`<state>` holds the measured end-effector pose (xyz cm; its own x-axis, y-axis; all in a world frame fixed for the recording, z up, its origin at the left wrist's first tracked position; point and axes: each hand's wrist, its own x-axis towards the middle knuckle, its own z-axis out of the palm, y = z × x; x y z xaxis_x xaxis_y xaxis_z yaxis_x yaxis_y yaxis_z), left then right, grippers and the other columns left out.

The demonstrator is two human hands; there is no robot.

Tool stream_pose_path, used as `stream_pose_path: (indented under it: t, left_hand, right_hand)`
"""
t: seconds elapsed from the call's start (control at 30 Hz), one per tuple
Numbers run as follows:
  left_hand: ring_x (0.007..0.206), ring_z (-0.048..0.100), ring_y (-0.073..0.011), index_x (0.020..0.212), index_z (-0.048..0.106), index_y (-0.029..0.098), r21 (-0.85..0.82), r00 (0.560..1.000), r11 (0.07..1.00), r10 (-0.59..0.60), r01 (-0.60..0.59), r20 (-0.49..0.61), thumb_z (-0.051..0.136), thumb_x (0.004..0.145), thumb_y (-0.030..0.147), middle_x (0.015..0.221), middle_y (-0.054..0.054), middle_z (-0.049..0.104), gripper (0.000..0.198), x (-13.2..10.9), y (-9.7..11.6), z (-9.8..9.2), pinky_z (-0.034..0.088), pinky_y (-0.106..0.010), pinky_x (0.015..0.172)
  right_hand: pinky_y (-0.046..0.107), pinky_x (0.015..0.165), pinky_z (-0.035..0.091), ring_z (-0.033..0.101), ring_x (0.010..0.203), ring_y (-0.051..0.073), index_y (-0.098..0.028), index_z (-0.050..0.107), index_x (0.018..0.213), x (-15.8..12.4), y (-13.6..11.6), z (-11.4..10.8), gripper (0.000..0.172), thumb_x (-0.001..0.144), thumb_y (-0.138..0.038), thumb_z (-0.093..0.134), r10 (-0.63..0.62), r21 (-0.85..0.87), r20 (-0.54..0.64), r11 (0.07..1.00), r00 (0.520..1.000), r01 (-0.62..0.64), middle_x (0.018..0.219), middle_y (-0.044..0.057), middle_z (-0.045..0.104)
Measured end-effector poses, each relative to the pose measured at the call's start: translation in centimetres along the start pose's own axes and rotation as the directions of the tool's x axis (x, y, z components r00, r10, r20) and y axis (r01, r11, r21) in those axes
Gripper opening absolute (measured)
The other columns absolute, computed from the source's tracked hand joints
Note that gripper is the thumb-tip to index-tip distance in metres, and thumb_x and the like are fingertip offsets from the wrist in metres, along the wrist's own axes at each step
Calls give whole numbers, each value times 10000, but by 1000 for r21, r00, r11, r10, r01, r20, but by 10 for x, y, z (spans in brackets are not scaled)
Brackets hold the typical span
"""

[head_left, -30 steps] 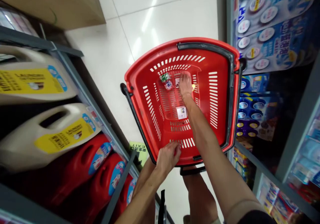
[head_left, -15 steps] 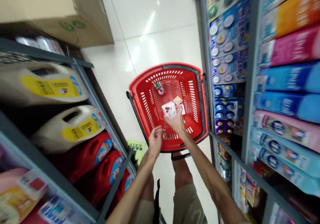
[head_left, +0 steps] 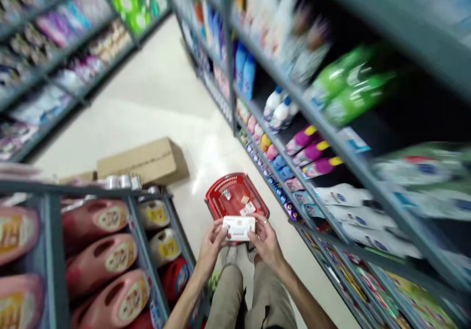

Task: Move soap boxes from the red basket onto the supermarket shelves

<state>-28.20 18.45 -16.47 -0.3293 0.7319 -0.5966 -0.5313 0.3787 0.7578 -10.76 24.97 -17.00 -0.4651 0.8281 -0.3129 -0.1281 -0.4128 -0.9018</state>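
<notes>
Between my two hands, a small white box with printed text [head_left: 239, 228] is held level. My left hand [head_left: 213, 240] grips its left end, thumb on the near face. On its right end, my right hand [head_left: 265, 240] has thumb and fingers closed. Below and beyond the box, the red shopping basket [head_left: 211, 199] stands on the floor. Inside it lie a small yellowish packet [head_left: 245, 200], a white packet [head_left: 248, 208] and small shiny green and silver items [head_left: 225, 194].
Shelves with pink detergent bottles [head_left: 106, 260] rise at the left. A long shelf rack [head_left: 257, 49] of bottles runs along the right. A cardboard box [head_left: 140, 162] rests on the floor beyond the left shelf, with another shelf at the far left.
The view has lifted and widened along the aisle. My hands have come up from the basket; both now hold a white box, where earlier my right hand held a white item over the basket.
</notes>
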Motion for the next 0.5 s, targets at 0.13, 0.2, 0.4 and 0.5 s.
stream_pose_path:
  t: [0.13,0.2,0.4,0.5]
  left_hand:
    - [782,668,-174,1332,606,231,98,985,991,69,-85,160,834,735,521,1044,-60,730,701,-72,39,38,615,-282,653]
    - [800,694,-202,1284,658,221,157,968,986,7,-47,249,863,682,549,1129,-81,734,716,-105,41,53,619,-303,656]
    - [780,748,-274,1218,723,208,440,873,894,-145,-86,465,838,602,690,1093,-108,769,790,-203,-6,91,602,-317,593]
    - [928,748,-341,1113,776,233,562,757,803,-239,-198,608,812,582,736,1107,-125,780,733,-258,-42,115,582,-315,576]
  right_hand:
    - [437,1050,527,659,1210,272,-253,566,1358,-86,-65,16,509,915,-457,709,-151,103,-261,978,954,183,1369,124,655]
    - [437,1027,536,680,1170,277,-250,568,1386,-139,-80,19,547,912,-487,706,-205,128,-359,956,910,266,1300,124,697]
    - [425,933,572,723,1055,290,-249,690,1216,-314,-59,20,561,770,-565,819,-291,69,-766,849,573,524,1178,120,749]
    - [468,886,591,742,991,310,-276,734,1067,-392,-30,20,462,747,-600,813,-273,2,-900,776,340,630,1087,110,773]
